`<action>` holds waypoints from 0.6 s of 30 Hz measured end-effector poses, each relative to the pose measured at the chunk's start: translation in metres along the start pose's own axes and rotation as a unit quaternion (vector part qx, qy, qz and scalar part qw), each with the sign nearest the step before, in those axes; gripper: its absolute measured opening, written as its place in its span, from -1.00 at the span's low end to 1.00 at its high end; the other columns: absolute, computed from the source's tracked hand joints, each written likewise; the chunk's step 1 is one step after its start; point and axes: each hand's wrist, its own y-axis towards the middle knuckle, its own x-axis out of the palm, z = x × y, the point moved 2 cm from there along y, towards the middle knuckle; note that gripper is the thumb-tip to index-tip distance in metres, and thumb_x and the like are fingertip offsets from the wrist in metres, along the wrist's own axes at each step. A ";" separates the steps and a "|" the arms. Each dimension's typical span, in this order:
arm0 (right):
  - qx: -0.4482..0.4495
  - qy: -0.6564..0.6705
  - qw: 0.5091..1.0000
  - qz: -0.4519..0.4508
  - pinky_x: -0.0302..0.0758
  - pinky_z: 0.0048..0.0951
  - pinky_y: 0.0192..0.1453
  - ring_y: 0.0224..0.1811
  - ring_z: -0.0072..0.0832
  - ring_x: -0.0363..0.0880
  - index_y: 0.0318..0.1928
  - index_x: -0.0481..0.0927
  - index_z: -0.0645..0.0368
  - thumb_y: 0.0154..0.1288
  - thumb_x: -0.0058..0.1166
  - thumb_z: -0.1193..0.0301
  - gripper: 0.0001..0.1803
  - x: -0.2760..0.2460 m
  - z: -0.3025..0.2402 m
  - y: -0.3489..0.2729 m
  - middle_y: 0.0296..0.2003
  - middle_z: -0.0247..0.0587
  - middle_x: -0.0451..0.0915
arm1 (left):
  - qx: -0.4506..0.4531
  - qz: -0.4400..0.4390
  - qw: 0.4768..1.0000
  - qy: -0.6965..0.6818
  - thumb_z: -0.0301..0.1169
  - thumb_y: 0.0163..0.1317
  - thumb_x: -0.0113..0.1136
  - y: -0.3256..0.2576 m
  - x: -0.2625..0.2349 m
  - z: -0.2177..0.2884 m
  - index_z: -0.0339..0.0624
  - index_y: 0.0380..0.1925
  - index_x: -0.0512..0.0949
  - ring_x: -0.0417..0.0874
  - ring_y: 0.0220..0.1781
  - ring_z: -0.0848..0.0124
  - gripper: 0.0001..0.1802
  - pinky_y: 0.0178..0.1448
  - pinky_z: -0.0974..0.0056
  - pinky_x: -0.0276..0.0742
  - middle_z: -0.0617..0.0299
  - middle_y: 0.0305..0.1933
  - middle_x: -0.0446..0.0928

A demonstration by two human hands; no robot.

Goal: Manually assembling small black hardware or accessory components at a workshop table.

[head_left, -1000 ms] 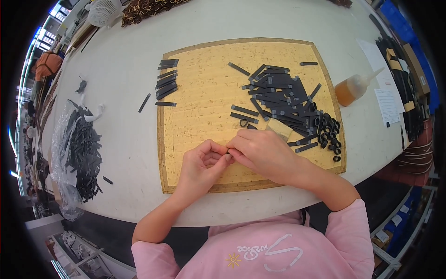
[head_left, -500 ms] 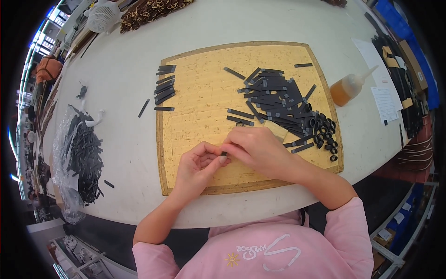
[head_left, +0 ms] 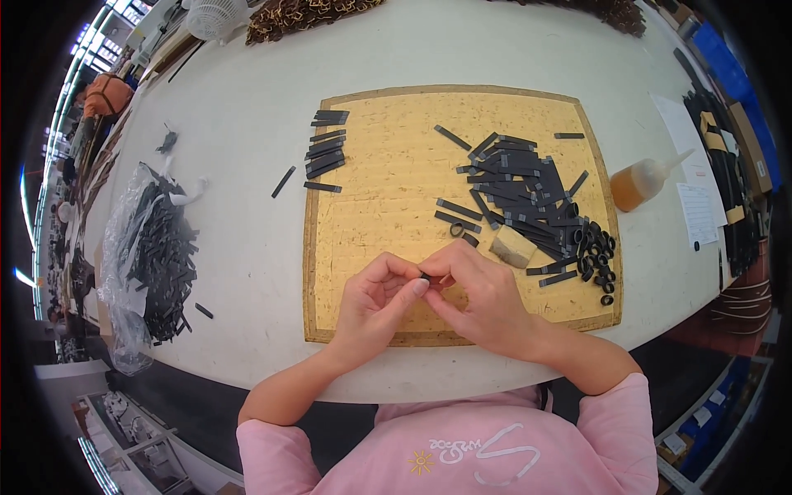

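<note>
Over the near edge of a yellow board (head_left: 388,173), my left hand (head_left: 373,304) pinches a small black piece (head_left: 425,279) between thumb and fingers. My right hand (head_left: 487,299) closes on the same piece from the other side, fingertips meeting the left's. Most of the piece is hidden, so whether it is a strip or a ring is unclear. Beyond my right hand lie a tan block (head_left: 513,247) and a black ring (head_left: 456,230). A loose pile of black strips (head_left: 520,186) with grey ends covers the board's right half, beside a cluster of black rings (head_left: 596,252).
More strips (head_left: 327,153) line the board's left edge. A clear plastic bag (head_left: 124,289) with a heap of dark strips (head_left: 169,256) lies on the table's left. A nozzle bottle of amber liquid (head_left: 639,186) stands right of the board, near paper sheets (head_left: 695,216). A white fan (head_left: 216,18) stands far left.
My right hand has drawn back from over the left fingertips and now pinches beside them, uncovering the tan block and nearby rings. The whole view has shifted, the board appearing further right.
</note>
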 end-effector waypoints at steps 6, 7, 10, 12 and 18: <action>-0.023 -0.045 0.998 0.045 0.53 -0.31 -0.37 -0.35 -0.29 0.66 -0.22 0.55 0.21 0.16 0.37 0.52 -0.76 0.010 0.003 0.000 -0.34 -0.21 0.55 | 0.048 0.082 0.996 0.004 -0.50 0.52 0.13 0.000 0.011 -0.010 -0.29 -0.18 0.46 0.63 -0.09 0.52 -0.91 0.07 0.41 0.55 0.20 -0.18 0.60; -0.012 -0.027 0.998 0.047 0.53 -0.30 -0.36 -0.36 -0.28 0.65 -0.23 0.54 0.20 0.14 0.38 0.52 -0.75 0.012 0.002 0.001 -0.35 -0.22 0.55 | 0.051 0.096 0.994 0.002 -0.48 0.53 0.13 0.000 0.012 -0.010 -0.28 -0.20 0.45 0.62 -0.12 0.53 -0.89 0.04 0.41 0.55 0.22 -0.22 0.60; 0.003 -0.003 0.999 0.053 0.52 -0.28 -0.34 -0.37 -0.26 0.63 -0.25 0.53 0.18 0.12 0.39 0.51 -0.74 0.014 -0.002 0.001 -0.36 -0.22 0.54 | 0.052 0.097 0.994 -0.005 -0.43 0.55 0.12 -0.001 0.009 -0.011 -0.25 -0.24 0.46 0.62 -0.16 0.54 -0.86 -0.02 0.41 0.56 0.24 -0.26 0.60; 0.009 0.008 0.998 0.054 0.52 -0.27 -0.33 -0.37 -0.25 0.62 -0.26 0.53 0.18 0.11 0.40 0.51 -0.73 0.016 -0.005 0.001 -0.36 -0.22 0.54 | 0.038 0.102 0.994 -0.014 -0.43 0.55 0.11 -0.002 0.006 -0.012 -0.25 -0.26 0.46 0.62 -0.17 0.54 -0.84 -0.05 0.41 0.56 0.23 -0.27 0.61; -0.052 -0.054 0.996 0.053 0.55 -0.28 -0.28 -0.31 -0.21 0.64 -0.22 0.55 0.21 0.12 0.38 0.53 -0.74 0.007 0.000 0.006 -0.32 -0.20 0.58 | 0.049 0.103 0.993 -0.038 -0.44 0.57 0.06 -0.002 0.008 -0.010 -0.31 -0.18 0.52 0.65 -0.13 0.52 -0.85 0.01 0.39 0.58 0.19 -0.19 0.64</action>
